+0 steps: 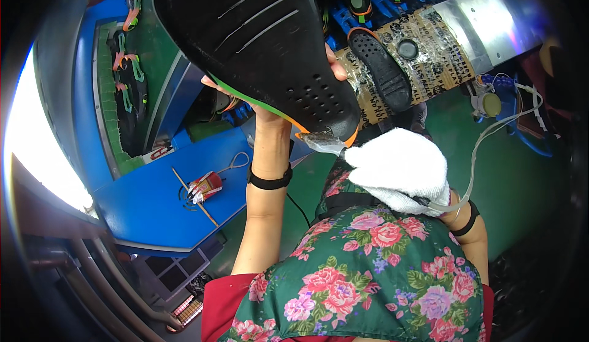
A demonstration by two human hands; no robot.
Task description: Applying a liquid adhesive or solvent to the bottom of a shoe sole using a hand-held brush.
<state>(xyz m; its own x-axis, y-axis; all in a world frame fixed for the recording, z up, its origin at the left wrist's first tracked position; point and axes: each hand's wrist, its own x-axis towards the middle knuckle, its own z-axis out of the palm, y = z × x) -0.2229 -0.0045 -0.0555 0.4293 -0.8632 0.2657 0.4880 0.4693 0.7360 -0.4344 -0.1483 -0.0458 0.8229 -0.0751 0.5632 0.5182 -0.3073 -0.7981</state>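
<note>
My bare left hand point(270, 113) grips a large black shoe sole point(264, 47) from beneath. Its fingers and thumb curl round both sides. The sole has a green and orange edge, three pale grooves and a cluster of small holes toward the near end. In a white glove, my right hand point(402, 170) is closed around a tool point(322, 142) with a flat, partly see-through tip, brownish at its end. That tip meets the sole's orange edge at the near end. A clear hose point(475, 158) runs from the glove; the tool's handle is hidden inside my grip.
A second black sole point(381, 69) and a round black piece point(407, 49) lie on a taped cardboard-covered bench point(442, 41). Blue racks with shoes point(359, 1) stand behind. At left is a blue table point(153, 213) with a red-and-white wrapped item point(205, 186).
</note>
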